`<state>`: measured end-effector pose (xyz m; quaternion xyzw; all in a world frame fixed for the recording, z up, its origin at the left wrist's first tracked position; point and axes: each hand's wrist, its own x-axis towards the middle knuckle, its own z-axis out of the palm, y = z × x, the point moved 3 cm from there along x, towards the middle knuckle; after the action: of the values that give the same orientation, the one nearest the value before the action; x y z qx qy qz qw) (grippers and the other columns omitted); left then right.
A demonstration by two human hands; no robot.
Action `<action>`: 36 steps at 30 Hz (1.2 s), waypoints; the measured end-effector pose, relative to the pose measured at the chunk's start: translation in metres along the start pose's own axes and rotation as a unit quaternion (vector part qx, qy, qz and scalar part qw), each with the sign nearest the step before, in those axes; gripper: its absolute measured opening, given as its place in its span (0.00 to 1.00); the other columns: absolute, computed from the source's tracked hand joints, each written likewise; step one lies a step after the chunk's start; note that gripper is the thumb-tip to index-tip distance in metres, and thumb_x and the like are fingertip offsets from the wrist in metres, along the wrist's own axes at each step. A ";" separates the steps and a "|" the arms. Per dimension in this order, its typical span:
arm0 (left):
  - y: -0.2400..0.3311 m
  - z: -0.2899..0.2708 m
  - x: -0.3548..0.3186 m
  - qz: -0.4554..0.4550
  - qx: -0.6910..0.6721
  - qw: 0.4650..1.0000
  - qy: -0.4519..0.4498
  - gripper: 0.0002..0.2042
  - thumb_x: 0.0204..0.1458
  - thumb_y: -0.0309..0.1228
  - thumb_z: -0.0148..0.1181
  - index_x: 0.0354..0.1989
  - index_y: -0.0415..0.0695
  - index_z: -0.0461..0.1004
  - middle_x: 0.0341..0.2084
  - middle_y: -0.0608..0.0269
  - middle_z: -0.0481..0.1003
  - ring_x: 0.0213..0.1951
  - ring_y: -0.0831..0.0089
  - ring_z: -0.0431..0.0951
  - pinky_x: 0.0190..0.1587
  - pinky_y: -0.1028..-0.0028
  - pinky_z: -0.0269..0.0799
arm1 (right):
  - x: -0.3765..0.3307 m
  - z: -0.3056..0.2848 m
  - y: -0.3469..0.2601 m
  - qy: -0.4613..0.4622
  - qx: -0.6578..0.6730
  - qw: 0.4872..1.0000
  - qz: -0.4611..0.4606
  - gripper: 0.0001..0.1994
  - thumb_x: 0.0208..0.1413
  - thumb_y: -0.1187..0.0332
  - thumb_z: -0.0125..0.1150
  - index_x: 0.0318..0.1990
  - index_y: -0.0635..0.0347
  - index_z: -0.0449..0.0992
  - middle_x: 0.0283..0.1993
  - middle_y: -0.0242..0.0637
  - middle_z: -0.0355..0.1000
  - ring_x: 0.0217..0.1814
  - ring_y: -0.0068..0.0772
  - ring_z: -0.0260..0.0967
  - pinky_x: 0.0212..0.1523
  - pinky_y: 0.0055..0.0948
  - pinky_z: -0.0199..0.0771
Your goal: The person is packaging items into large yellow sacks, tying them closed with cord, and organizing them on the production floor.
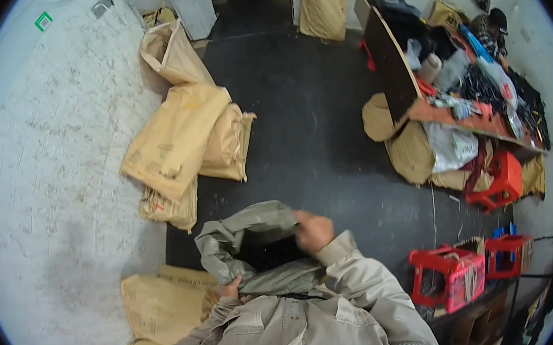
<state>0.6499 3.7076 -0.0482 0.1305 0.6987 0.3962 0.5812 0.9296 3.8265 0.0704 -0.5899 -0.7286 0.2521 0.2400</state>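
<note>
A grey-green woven sack (219, 250) hangs in front of my body with its mouth spread wide, and its inside looks dark. My right hand (314, 232) is closed on the right side of the sack's rim, slightly blurred. Lower down on the near left, my left hand (232, 288) grips the rim, with the thumb showing and the other fingers mostly hidden. What lies at the bottom of the sack cannot be made out.
Several tan paper sacks (176, 139) lean along the left wall, with another sack (160, 308) near my left side. A cluttered table (455, 116) stands far right, a person (489, 33) behind it. Red plastic stools (443, 272) are at the right.
</note>
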 end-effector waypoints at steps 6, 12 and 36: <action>0.146 0.094 0.109 0.119 -0.022 0.992 -0.030 0.13 0.40 0.28 0.60 0.35 0.35 0.72 0.30 0.58 0.73 0.34 0.69 0.72 0.33 0.75 0.67 | 0.181 -0.111 0.030 0.105 0.035 0.994 -0.013 0.18 0.34 0.76 0.53 0.40 0.60 0.69 0.35 0.45 0.69 0.37 0.48 0.66 0.34 0.37 0.68; 0.275 0.220 0.241 0.066 0.086 0.987 -0.115 0.23 0.41 0.31 0.61 0.45 0.35 0.64 0.34 0.56 0.70 0.36 0.70 0.70 0.34 0.76 0.66 | 0.337 -0.184 0.029 0.152 0.063 0.985 -0.053 0.21 0.32 0.81 0.51 0.41 0.61 0.69 0.37 0.46 0.69 0.39 0.48 0.67 0.37 0.33 0.68; 0.882 0.668 0.613 0.551 0.402 0.718 -0.140 0.18 0.32 0.33 0.58 0.36 0.45 0.72 0.29 0.51 0.72 0.31 0.58 0.73 0.33 0.68 0.68 | 1.016 -0.273 0.234 -0.104 0.057 0.962 -0.246 0.26 0.37 0.74 0.58 0.50 0.61 0.61 0.39 0.45 0.67 0.32 0.48 0.68 0.32 0.35 0.69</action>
<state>0.8385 4.9455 0.1324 0.7672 0.5080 0.3058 0.2446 1.0874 4.8870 0.1776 -0.3480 -0.8567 0.2865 0.2509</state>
